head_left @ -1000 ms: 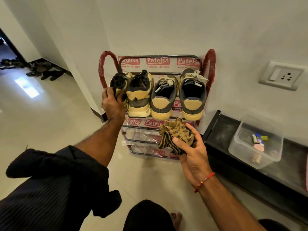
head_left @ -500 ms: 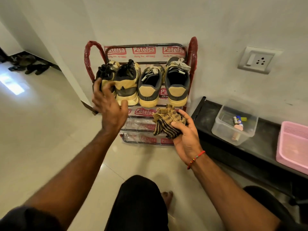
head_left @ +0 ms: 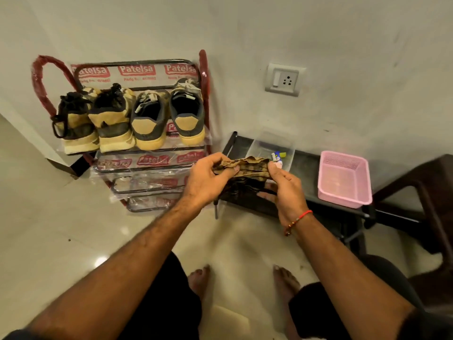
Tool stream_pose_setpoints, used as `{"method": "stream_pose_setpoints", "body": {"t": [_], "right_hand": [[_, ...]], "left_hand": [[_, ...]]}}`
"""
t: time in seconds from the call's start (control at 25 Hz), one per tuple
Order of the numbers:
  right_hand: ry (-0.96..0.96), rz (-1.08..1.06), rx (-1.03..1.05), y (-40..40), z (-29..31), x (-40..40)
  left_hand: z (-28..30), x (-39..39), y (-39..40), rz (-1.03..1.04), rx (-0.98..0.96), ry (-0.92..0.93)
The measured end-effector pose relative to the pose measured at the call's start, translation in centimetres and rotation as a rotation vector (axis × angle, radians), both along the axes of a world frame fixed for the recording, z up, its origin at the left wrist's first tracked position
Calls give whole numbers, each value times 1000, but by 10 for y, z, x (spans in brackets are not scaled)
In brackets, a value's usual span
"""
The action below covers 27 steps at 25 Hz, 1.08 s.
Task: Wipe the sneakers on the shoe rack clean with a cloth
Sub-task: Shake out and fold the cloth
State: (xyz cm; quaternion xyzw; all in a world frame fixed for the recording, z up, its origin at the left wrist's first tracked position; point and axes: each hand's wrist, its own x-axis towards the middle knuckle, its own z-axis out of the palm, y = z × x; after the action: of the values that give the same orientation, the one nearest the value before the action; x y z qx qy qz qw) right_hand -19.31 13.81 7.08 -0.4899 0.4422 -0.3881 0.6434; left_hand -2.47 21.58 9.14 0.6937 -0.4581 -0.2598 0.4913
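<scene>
Hands: left hand [head_left: 208, 177] and right hand [head_left: 285, 184] are both pinching the cloth [head_left: 250, 166], stretching it between them.
Sneakers: four sneakers [head_left: 132, 121] are sitting along the shoe rack [head_left: 147, 163] top shelf's front edge.
Progress: wiping is apparently not happening now; cleanliness unclear.

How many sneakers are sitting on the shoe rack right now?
4, side by side on the top shelf of the rack: far-left sneaker, second sneaker, third sneaker, far-right sneaker. The lower shelves show none.
</scene>
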Motion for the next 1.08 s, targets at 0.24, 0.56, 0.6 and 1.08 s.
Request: {"method": "stream_pose_setpoints", "body": {"t": [0.24, 0.56, 0.6, 1.08], "right_hand": [[210, -36, -189, -10, -12, -40], [-53, 302, 243, -13, -20, -44], [-47, 361, 283, -19, -25, -46], [-100, 368, 504, -29, -38, -52]], "left_hand": [[13, -44, -19, 87, 25, 188], [3, -55, -13, 51, 94, 475], [1, -53, -12, 44, 72, 475], [-45, -10, -12, 227, 121, 94]]}}
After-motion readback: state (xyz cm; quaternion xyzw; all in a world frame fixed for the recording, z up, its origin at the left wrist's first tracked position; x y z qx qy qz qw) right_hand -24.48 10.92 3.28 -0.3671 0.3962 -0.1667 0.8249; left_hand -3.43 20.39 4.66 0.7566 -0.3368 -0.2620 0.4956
